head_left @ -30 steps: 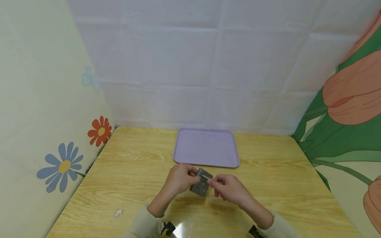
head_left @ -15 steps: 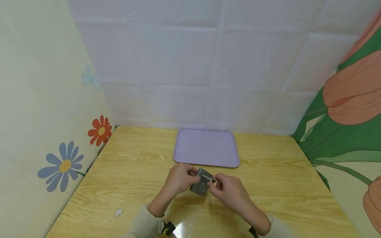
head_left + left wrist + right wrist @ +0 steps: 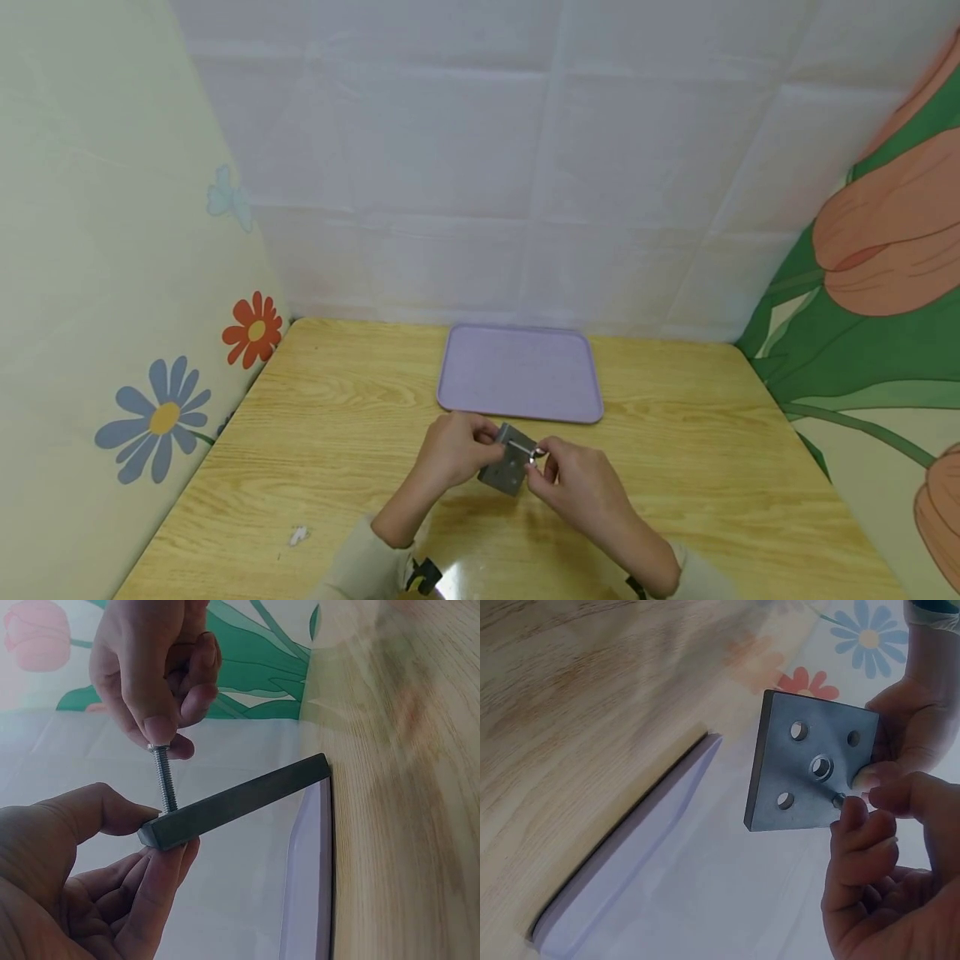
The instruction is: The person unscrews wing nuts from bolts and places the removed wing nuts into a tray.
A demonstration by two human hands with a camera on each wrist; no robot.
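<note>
A square grey metal plate (image 3: 810, 761) with several round holes is pinched at one corner by my left hand (image 3: 450, 450), thumb on one face and fingers behind. It is held tilted above the table. My right hand (image 3: 588, 483) pinches the head end of a silver threaded bolt (image 3: 164, 780) between thumb and finger. The bolt stands roughly upright from the plate's face, its tip at a corner hole beside my left thumb. Most of the shank shows outside the plate. In the right wrist view, my right fingers (image 3: 862, 832) hide much of the bolt.
Behind the hands, a light purple tray (image 3: 521, 414) lies on the wood-grain table (image 3: 360, 392). A small white mark (image 3: 298, 535) shows on the tabletop at the left. A white cloth hangs at the back, with flower-printed panels on both sides.
My right thumb and fingers have shifted their hold at the bolt's head, with the hand turning slightly and the forearm moving a little left. The left hand and plate stay in place.
</note>
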